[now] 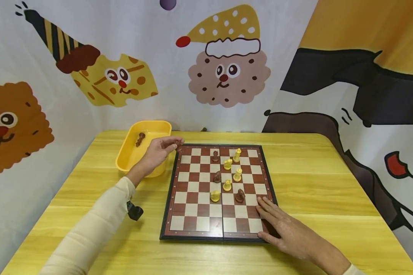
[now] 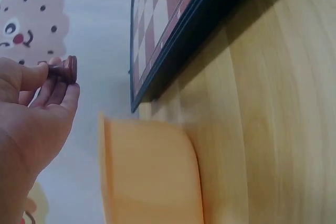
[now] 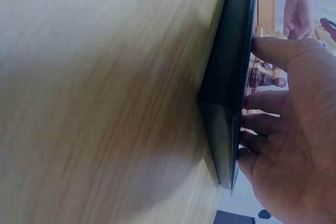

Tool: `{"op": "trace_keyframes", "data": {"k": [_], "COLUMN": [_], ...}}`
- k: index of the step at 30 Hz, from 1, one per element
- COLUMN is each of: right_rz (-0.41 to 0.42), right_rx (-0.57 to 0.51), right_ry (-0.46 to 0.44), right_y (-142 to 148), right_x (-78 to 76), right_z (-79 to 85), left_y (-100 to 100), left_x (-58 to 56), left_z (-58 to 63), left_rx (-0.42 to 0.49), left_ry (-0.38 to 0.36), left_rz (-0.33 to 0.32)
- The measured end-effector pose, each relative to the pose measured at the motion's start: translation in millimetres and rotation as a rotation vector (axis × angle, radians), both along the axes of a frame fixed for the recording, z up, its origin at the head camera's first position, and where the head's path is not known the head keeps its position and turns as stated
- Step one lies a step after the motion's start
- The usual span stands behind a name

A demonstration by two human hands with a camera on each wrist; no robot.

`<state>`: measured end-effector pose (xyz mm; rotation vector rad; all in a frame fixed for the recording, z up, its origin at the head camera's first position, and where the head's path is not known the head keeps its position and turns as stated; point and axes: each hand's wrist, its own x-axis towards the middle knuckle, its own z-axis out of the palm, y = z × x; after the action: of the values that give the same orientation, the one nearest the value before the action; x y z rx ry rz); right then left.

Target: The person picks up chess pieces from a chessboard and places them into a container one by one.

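My left hand (image 1: 158,150) pinches a brown chess piece (image 2: 65,70) between thumb and fingers, by the far left corner of the chessboard (image 1: 197,221). In the left wrist view the piece lies on its side in the fingers, its round base outward. My right hand (image 1: 289,231) rests with extended fingers on the board's near right corner. On the squares stand several yellow pieces, among them a yellow knight (image 1: 215,196) and a tall yellow piece (image 1: 237,155). Brown pieces stand among them, including a brown knight (image 1: 239,196) close to my right fingers.
A yellow plastic bin (image 1: 124,152) stands left of the board, partly under my left wrist, with brown pieces (image 1: 140,139) lying inside. A small black object (image 1: 135,211) shows beside my left sleeve. A cartoon-printed curtain (image 1: 179,84) hangs behind the wooden table (image 1: 309,175).
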<state>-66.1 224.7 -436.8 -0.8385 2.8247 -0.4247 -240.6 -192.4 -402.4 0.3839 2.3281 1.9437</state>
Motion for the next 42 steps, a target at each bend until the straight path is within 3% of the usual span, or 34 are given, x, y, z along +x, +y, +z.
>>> {"op": "trace_keyframes", "data": {"k": [10,19,24,33,42], "right_rz": [-0.003,0.000,0.010,0.017,0.023], "right_rx": [0.007,0.009,0.004,-0.002,-0.001], "right_ry": [-0.007,-0.017,-0.018,-0.017,-0.011], "right_y": [0.9,1.3,1.8,1.6,1.7], "right_x": [-0.2,-1.0,-0.6,-0.1,-0.9], "right_z": [-1.0,1.7,2.0,2.3,2.5], "left_y": [-40.6,-61.3,-61.5,-52.1,-34.1], "left_x": [-0.7,5.9,8.0,9.8,9.2], "left_z": [2.1,3.8,5.7,0.4,-2.7], "left_rx": [0.012,0.015,0.027,0.037,0.073], "left_ry": [0.012,-0.001,-0.033,0.002,0.041], "left_rz": [0.111,0.147,0.170,0.196,0.159]}}
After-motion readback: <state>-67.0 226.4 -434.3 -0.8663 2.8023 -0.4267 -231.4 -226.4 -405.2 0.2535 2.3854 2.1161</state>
